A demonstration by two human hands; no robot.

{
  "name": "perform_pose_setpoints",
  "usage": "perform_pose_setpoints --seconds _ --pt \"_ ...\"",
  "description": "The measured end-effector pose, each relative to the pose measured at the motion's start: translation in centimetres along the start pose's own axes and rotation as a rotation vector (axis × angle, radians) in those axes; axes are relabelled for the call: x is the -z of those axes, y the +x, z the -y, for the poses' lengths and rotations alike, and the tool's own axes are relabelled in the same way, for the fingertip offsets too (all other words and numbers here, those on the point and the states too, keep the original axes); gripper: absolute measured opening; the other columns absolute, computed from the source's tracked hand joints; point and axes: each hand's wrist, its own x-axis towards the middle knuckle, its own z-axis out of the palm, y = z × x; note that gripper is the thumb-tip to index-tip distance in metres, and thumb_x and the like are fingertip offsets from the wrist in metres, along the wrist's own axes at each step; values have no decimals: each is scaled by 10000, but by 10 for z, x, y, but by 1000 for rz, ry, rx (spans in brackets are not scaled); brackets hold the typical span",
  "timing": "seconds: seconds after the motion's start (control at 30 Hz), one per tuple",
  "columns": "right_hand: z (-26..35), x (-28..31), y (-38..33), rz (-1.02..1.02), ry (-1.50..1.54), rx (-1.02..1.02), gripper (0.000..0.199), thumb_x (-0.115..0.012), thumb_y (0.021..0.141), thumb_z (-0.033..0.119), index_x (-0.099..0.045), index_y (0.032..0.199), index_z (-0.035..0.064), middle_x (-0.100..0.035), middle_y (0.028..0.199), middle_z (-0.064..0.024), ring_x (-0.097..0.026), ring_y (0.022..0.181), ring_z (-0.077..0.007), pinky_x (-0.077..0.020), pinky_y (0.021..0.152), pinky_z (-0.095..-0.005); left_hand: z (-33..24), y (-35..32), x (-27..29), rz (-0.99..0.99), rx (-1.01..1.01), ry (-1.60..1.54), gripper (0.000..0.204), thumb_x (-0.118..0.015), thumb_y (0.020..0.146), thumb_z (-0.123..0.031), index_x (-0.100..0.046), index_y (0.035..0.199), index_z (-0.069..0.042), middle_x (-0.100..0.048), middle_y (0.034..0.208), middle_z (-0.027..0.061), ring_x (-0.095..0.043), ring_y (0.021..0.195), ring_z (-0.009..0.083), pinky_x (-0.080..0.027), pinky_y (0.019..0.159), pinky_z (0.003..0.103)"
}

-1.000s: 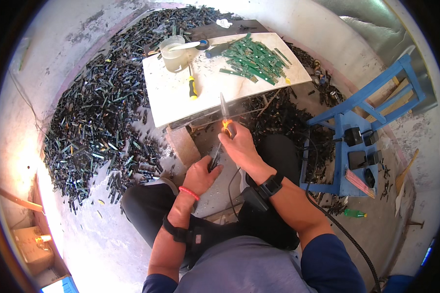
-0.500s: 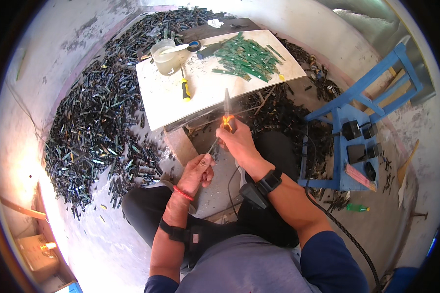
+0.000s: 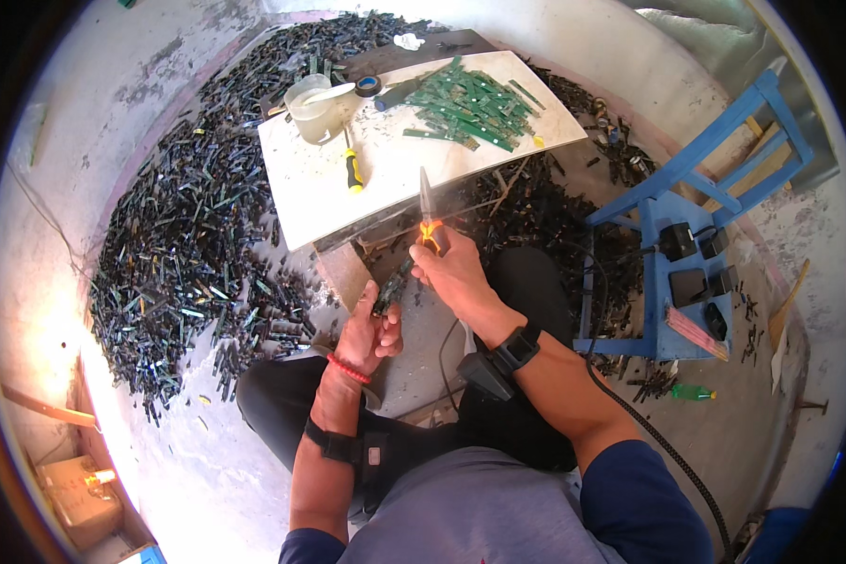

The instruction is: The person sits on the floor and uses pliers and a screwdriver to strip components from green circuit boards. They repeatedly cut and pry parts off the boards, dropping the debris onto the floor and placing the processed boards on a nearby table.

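My left hand [image 3: 368,331] grips a narrow green circuit board strip [image 3: 391,287], held upright in front of my knees. My right hand [image 3: 453,274] is closed on long-nose pliers [image 3: 428,214] with orange handles; their tips point up and away over the near edge of the white board [image 3: 395,174]. The strip and the pliers are close together but apart. A pile of green circuit strips [image 3: 470,103] lies at the board's far right, and a yellow-handled screwdriver [image 3: 352,169] lies on its left part.
A translucent plastic cup [image 3: 312,105] and a roll of dark tape [image 3: 368,86] stand at the board's far left. A large heap of dark scrap pieces [image 3: 193,235] covers the floor to the left and behind. A blue wooden stool [image 3: 686,235] with chargers stands at right.
Both hands have shifted slightly; the pliers have tilted a little while the left hand kept the strip just below them. The view has tipped slightly.
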Motion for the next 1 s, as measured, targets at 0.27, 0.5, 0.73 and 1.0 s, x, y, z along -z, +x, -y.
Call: perform_pose_setpoints --seconds 0.27,0.5,0.73,1.0 --pt "1 -1 0 4 22 -37 96 -591 833 75 -539 898 25 -532 732 -8 -545 588 -86 -436 495 -208 0 2 1 -22 -19 -14 576 -325 898 -616 -457 669 -103 -341 477 1 -246 371 108 -249 389 238" --pt "2 -1 -2 31 67 -31 117 -588 822 64 -541 923 30 -539 767 -15 -561 613 -103 -455 519 -220 0 1 1 -24 -64 -24 543 -320 903 -599 -446 680 -121 -331 476 -12 -243 369 114 -264 420 261" --pt "9 2 -6 122 194 -62 158 -592 809 58 -537 956 36 -548 824 -32 -589 667 -130 -482 560 -251 -3 -1 -1 -60 -135 -18 486 -404 889 -568 -465 695 -126 -334 485 -30 -242 379 94 -266 428 251" --pt "19 10 18 -21 -83 107 217 -581 827 236 -546 874 27 -559 774 -35 -539 633 -97 -435 556 -232 0 1 5 -50 -208 -107 359 -538 868 -456 -464 759 -122 -428 624 -21 -330 450 80 -272 408 220"
